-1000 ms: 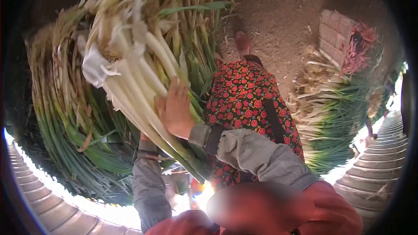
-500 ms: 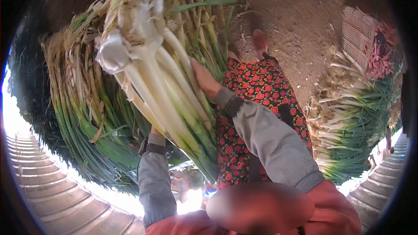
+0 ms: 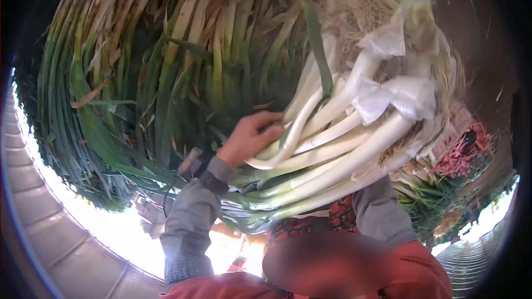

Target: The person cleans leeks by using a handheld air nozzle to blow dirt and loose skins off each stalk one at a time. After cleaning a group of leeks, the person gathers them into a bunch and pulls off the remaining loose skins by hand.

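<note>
A big bundle of leeks (image 3: 354, 138) lies slanted in front of me, its roots toward the upper right and its green tops low near my chest. Clear-white plastic wrap (image 3: 396, 99) is around some of the white stalks near the roots. My left hand (image 3: 252, 135) is at the bundle's left side, thumb and fingers closed on the edge stalks. My right hand is hidden under or behind the bundle; only the grey right sleeve (image 3: 382, 210) shows below it. A loose green leaf (image 3: 318, 50) lies across the stalks.
Many more leeks (image 3: 166, 77) lie in a thick pile at the left. Beyond the bundle on the right are pink strips (image 3: 468, 152) and another row of leeks (image 3: 429, 194). Bare brown soil (image 3: 471, 39) shows at the upper right.
The bundle has swung to the right and tipped flatter. My left hand has come from behind it to its left side. My right hand has gone out of sight; the view has shifted left.
</note>
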{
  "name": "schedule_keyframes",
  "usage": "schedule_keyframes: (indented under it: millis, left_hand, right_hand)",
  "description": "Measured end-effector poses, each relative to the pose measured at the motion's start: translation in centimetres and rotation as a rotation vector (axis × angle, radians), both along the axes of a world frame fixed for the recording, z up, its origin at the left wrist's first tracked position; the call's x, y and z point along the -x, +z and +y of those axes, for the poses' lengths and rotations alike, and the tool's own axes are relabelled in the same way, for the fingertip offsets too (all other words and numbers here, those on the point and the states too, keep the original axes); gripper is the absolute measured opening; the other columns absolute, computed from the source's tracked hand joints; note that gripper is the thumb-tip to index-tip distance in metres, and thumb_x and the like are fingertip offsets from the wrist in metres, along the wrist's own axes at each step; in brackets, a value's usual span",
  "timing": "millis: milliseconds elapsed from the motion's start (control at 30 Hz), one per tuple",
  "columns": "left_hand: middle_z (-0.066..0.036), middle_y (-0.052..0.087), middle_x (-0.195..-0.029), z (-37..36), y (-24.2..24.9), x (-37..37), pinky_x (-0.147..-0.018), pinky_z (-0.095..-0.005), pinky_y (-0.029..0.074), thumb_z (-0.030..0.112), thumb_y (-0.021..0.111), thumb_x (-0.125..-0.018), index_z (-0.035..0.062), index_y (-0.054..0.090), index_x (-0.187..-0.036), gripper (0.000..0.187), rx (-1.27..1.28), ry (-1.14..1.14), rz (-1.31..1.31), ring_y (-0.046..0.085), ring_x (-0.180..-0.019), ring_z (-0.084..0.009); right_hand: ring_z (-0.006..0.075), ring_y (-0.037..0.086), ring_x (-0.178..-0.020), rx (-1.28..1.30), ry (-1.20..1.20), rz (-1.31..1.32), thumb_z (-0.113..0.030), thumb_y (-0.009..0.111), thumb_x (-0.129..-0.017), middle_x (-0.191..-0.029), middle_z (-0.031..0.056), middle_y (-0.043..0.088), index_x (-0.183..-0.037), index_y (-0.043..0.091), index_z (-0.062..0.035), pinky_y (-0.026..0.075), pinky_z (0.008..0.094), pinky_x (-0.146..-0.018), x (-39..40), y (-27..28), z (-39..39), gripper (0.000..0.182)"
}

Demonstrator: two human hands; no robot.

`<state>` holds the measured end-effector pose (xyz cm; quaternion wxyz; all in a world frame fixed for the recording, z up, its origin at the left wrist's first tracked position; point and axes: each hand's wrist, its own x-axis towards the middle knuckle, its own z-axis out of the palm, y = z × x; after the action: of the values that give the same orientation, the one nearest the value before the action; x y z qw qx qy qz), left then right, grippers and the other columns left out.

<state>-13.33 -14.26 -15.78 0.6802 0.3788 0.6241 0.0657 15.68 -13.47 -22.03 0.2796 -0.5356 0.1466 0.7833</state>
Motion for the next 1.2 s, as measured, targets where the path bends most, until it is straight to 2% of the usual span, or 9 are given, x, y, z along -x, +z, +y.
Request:
schedule_keyframes:
  millis: [100,267,633,667,733,800,967,1100,1200]
  left_hand:
    - [-0.016,0.061,-0.121,-4.1,-5.4,2.1,-0.095,-0.0338,0.044,0.032,0.051,-0.097,0.0027,0.063,-0.119,0.038,0.124,0.088,0.068,0.058,-0.112,-0.0267]
    - [-0.014,0.056,-0.129,-4.6,-8.8,0.2,-0.102,-0.0316,0.039,0.047,0.039,-0.101,0.0052,0.052,-0.135,0.055,0.328,0.097,-0.281,0.052,-0.118,-0.0205]
    - [-0.014,0.05,-0.135,-2.9,-7.8,0.9,-0.105,-0.0318,0.036,0.051,0.043,-0.096,0.0056,0.044,-0.139,0.063,0.632,0.176,-0.431,0.048,-0.122,-0.0203]
    - [-0.014,0.05,-0.135,-2.9,-7.4,0.9,-0.105,-0.0319,0.036,0.051,0.044,-0.096,0.0055,0.043,-0.139,0.063,0.641,0.184,-0.411,0.048,-0.122,-0.0204]
    - [-0.014,0.049,-0.136,-3.3,-6.5,0.6,-0.105,-0.032,0.035,0.052,0.045,-0.095,0.0053,0.042,-0.14,0.065,0.644,0.21,-0.362,0.047,-0.123,-0.0206]
    - [-0.014,0.048,-0.137,-3.2,-5.4,0.1,-0.106,-0.0321,0.035,0.053,0.046,-0.094,0.0051,0.041,-0.14,0.067,0.624,0.225,-0.304,0.047,-0.123,-0.0208]
    - [-0.014,0.046,-0.138,-1.5,1.6,0.3,-0.106,-0.0324,0.034,0.054,0.048,-0.092,0.0047,0.038,-0.142,0.071,0.498,0.301,-0.239,0.045,-0.125,-0.0213]
    - [-0.014,0.044,-0.14,1.3,11.6,0.9,-0.107,-0.0327,0.033,0.056,0.05,-0.09,0.0044,0.035,-0.143,0.075,0.338,0.366,-0.229,0.044,-0.126,-0.0218]
    - [-0.014,0.043,-0.141,2.8,19.9,0.2,-0.108,-0.0328,0.032,0.057,0.052,-0.088,0.0041,0.033,-0.143,0.078,0.169,0.396,-0.274,0.043,-0.127,-0.0221]
  right_hand:
    - [0.0191,0.054,-0.112,0.039,0.021,-0.039,-0.049,0.036,-0.1,-0.123,0.0096,0.058,-0.131,0.05,-0.0025,0.041,0.0315,-0.099,-0.8,0.4,-1.5,0.058]
    - [0.0188,0.055,-0.109,0.09,0.029,-0.061,-0.049,0.038,-0.1,-0.12,0.0096,0.059,-0.129,0.052,-0.0043,0.043,0.0319,-0.096,-0.8,0.4,-3.4,0.055]
    - [0.0182,0.057,-0.105,0.333,-0.139,0.112,-0.047,0.042,-0.099,-0.115,0.0096,0.061,-0.126,0.055,-0.0083,0.047,0.0327,-0.092,4.8,6.2,-11.3,0.048]
    - [0.0181,0.057,-0.104,0.329,-0.074,0.156,-0.047,0.043,-0.099,-0.114,0.0096,0.061,-0.125,0.056,-0.0086,0.047,0.0328,-0.091,5.2,6.8,-11.9,0.048]
    - [0.0161,0.056,-0.102,-0.024,0.582,0.233,-0.032,0.052,-0.096,-0.115,0.0089,0.059,-0.121,0.056,-0.0064,0.049,0.0329,-0.086,3.5,6.9,-10.6,0.036]
    - [0.018,0.056,-0.101,-0.228,0.773,0.157,-0.025,0.057,-0.094,-0.115,0.0103,0.058,-0.118,0.056,-0.0037,0.049,0.0346,-0.085,3.8,8.6,-9.8,0.032]
    - [0.0414,0.05,-0.111,-0.683,0.746,-0.315,-0.038,0.065,-0.086,-0.112,0.0316,0.052,-0.129,0.04,0.0054,0.043,0.0468,-0.096,7.5,17.7,-6.4,0.067]
    - [0.0448,0.061,-0.081,-0.742,0.839,-0.183,-0.058,0.064,-0.081,-0.092,0.0341,0.058,-0.117,0.051,0.0097,0.051,0.0492,-0.074,4.5,30.4,0.9,0.078]
    - [0.0448,0.059,-0.053,-1.077,1.507,-0.095,-0.071,0.06,-0.077,-0.061,0.0283,0.057,-0.084,0.065,0.0098,0.05,0.0488,-0.054,1.9,41.6,6.7,0.081]
